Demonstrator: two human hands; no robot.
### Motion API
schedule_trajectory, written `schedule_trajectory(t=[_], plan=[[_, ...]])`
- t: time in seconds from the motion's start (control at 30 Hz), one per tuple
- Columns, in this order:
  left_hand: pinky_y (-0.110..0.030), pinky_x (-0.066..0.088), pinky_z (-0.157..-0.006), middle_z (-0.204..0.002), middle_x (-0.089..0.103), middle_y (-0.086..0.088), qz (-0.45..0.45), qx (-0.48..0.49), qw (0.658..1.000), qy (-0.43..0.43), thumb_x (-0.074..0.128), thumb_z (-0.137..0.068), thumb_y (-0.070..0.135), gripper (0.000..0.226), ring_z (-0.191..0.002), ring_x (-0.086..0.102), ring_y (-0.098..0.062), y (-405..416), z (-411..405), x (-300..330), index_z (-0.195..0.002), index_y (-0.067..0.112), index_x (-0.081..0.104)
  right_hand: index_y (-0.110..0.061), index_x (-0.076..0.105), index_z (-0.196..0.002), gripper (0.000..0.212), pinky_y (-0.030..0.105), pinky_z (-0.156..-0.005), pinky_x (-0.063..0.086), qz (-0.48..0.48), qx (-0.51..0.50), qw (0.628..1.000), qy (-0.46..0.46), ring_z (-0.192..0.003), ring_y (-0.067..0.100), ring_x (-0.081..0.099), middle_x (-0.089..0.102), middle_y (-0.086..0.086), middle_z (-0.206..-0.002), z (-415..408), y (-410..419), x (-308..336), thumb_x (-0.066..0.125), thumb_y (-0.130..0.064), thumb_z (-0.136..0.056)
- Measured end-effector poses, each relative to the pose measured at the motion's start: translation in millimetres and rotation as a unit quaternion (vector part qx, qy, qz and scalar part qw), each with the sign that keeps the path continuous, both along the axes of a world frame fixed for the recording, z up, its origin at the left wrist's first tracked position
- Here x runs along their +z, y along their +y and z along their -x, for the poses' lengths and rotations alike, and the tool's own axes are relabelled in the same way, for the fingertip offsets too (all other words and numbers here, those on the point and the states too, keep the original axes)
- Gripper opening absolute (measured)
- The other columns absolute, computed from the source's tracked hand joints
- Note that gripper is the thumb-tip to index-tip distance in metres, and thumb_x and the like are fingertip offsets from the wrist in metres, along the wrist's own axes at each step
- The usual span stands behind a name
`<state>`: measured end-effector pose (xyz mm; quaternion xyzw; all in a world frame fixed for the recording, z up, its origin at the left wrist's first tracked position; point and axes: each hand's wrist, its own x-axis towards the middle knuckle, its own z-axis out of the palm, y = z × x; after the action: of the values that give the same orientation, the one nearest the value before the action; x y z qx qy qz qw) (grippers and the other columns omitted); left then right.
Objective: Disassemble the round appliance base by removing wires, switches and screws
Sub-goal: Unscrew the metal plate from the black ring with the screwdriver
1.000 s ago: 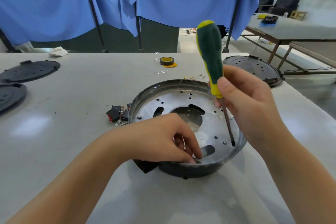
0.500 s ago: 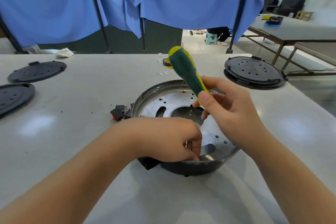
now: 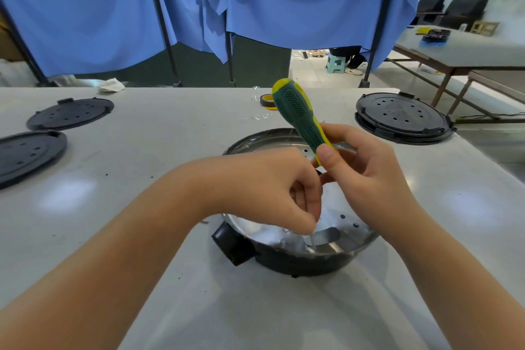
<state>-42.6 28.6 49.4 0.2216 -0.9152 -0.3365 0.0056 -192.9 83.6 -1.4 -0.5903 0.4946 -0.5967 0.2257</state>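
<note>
Head view: round appliance base point(image 3: 335, 253) sits mid-bench point(image 3: 142, 150), a shiny perforated metal pan in a black plastic shell. Likely rigid, light, slick; brace it by the rim. Right hand point(image 3: 366, 179) grips the ribbed green-yellow screwdriver point(image 3: 301, 116). Left hand point(image 3: 272, 190) pinches its thin shaft near the tip.

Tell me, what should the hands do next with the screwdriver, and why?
Probably turn the screwdriver to loosen a screw. The right hand grips its handle and the left hand pinches the shaft, whose tip is down on the base near its front rim. Whether the tip sits in a screw head cannot be seen.
</note>
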Motion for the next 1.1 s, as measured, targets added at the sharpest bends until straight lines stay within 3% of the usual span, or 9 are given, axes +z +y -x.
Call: schedule_trajectory(t=[0.17,0.23,0.37,0.47,0.53,0.67,0.8,0.93,1.1], plan=[[-0.016,0.052,-0.069,-0.074,0.073,0.002,-0.067,0.066,0.985,0.145,0.070,-0.078,0.005,0.018,-0.071,0.069,-0.008,-9,-33,3,-0.075,0.022,0.073,-0.018,0.061,-0.113,0.024,0.025,-0.056,0.054,0.011,-0.006,1.000,0.001,-0.075,0.011,0.066,0.066,0.001,-0.098,0,-1,-1,0.055,-0.006,-0.093],[-0.014,0.052,-0.065,-0.074,0.074,0.001,-0.084,0.106,0.969,0.206,0.072,-0.076,0.007,0.016,-0.070,0.070,-0.009,-14,-51,0,-0.074,0.022,0.073,-0.019,0.061,-0.114,0.024,0.022,-0.056,0.051,0.012,-0.011,1.000,0.020,-0.077,0.012,0.065,0.064,0.001,-0.096,0,0,-2,0.054,-0.007,-0.095],[-0.014,0.047,-0.057,-0.064,0.069,0.002,-0.088,0.230,0.920,0.305,0.066,-0.071,0.011,0.011,-0.059,0.062,-0.007,-30,-86,-22,-0.071,0.021,0.072,-0.029,0.059,-0.112,0.024,0.012,-0.058,0.043,0.034,-0.026,0.996,0.084,-0.071,0.004,0.061,0.062,-0.003,-0.087,-3,4,-1,0.048,-0.019,-0.092],[-0.017,0.044,-0.053,-0.056,0.059,-0.001,-0.119,0.328,0.866,0.359,0.058,-0.067,0.008,0.015,-0.054,0.051,-0.012,-46,-102,-46,-0.063,0.017,0.069,-0.033,0.056,-0.109,0.027,0.006,-0.061,0.037,0.067,-0.042,0.986,0.146,-0.069,0.001,0.055,0.058,-0.006,-0.084,-5,6,0,0.046,-0.016,-0.091],[-0.017,0.040,-0.051,-0.050,0.055,0.003,-0.092,0.375,0.856,0.345,0.059,-0.070,0.000,0.022,-0.050,0.047,-0.010,-54,-106,-61,-0.059,0.017,0.066,-0.029,0.057,-0.111,0.026,0.007,-0.065,0.037,0.068,-0.052,0.982,0.168,-0.075,0.003,0.054,0.057,-0.009,-0.085,-6,5,-1,0.045,-0.017,-0.091],[-0.013,0.040,-0.051,-0.049,0.057,0.008,-0.022,0.394,0.882,0.256,0.052,-0.082,-0.004,0.032,-0.047,0.048,-0.003,-64,-106,-83,-0.064,0.017,0.067,-0.027,0.057,-0.111,0.025,0.008,-0.069,0.038,0.063,-0.057,0.979,0.186,-0.081,0.008,0.056,0.056,-0.013,-0.088,-5,5,-2,0.044,-0.018,-0.091],[-0.026,0.041,-0.059,-0.060,0.062,0.001,0.039,0.397,0.899,0.181,0.054,-0.083,0.003,0.025,-0.053,0.050,-0.010,-68,-103,-101,-0.069,0.021,0.067,-0.039,0.053,-0.107,0.027,0.005,-0.064,0.037,0.054,-0.051,0.979,0.191,-0.076,0.000,0.055,0.056,-0.021,-0.082,-5,5,-2,0.043,-0.019,-0.091],[-0.011,0.039,-0.054,-0.069,0.060,0.010,0.116,0.356,0.921,0.107,0.056,-0.083,0.010,0.017,-0.058,0.052,-0.001,-66,-100,-110,-0.080,0.025,0.063,-0.039,0.054,-0.109,0.025,0.016,-0.062,0.043,-0.007,-0.025,0.975,0.220,-0.077,0.009,0.055,0.058,-0.016,-0.083,-5,6,-5,0.041,-0.028,-0.091],[-0.005,0.035,-0.065,-0.085,0.056,0.011,0.186,0.330,0.914,0.145,0.061,-0.084,0.009,0.015,-0.073,0.049,0.008,-63,-99,-107,-0.093,0.021,0.063,-0.036,0.054,-0.110,0.025,0.019,-0.067,0.043,-0.022,-0.032,0.968,0.249,-0.081,0.008,0.056,0.059,-0.014,-0.081,-8,7,1,0.038,-0.030,-0.092]])
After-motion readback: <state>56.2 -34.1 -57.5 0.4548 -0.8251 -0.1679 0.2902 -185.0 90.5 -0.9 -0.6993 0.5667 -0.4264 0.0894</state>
